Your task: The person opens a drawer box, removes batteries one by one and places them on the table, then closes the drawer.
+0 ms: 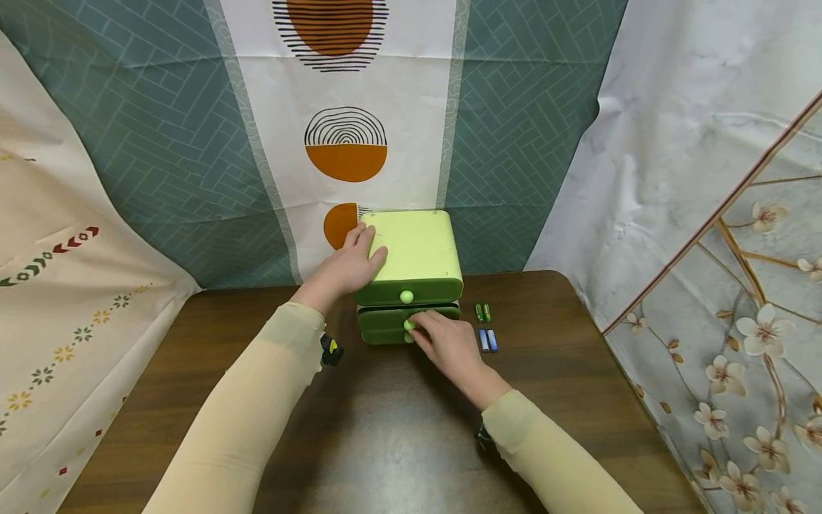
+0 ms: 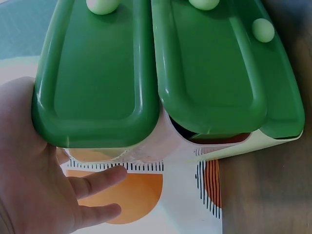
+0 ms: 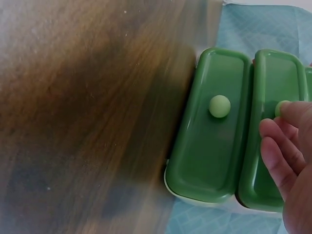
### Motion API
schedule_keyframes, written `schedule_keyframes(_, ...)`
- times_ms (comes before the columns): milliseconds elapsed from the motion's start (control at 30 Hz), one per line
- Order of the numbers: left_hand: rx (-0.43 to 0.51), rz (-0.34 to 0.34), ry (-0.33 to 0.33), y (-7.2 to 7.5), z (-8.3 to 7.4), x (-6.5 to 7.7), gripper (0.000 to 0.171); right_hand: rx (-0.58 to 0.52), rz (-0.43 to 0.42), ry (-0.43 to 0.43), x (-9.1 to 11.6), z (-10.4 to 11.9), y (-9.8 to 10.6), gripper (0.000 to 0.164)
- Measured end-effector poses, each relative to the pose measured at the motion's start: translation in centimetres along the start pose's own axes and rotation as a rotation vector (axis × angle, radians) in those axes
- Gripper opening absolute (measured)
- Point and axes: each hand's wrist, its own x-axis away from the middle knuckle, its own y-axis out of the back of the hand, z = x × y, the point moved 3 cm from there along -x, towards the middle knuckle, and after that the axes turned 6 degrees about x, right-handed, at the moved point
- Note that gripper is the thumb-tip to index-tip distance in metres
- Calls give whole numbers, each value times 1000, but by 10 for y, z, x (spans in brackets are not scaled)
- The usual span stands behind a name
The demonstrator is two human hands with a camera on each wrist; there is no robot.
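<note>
A small drawer cabinet (image 1: 417, 246) with a pale green top and dark green fronts stands at the back of the table. My left hand (image 1: 349, 264) rests at its upper left edge, fingers extended. In the left wrist view, the middle drawer (image 2: 209, 63) sticks out a little, with a dark gap behind its front. The top drawer (image 2: 95, 78) and bottom drawer (image 2: 282, 92) look closed. My right hand (image 1: 449, 350) pinches the middle drawer's round knob (image 3: 280, 108) between thumb and fingers. The bottom drawer's knob (image 3: 220, 106) is untouched.
Two green batteries (image 1: 483, 313) lie right of the cabinet, with two blue-and-white batteries (image 1: 488, 340) nearer me. Patterned cloth (image 1: 533, 143) hangs right behind the cabinet. More cloth borders the brown wooden table (image 1: 385, 435) on its left and right.
</note>
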Motion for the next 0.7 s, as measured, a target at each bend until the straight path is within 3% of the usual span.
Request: schedule_keyframes(700,-60,-2,4,7,-6,-1,79,1,22,-53,-9,-4,-8,17)
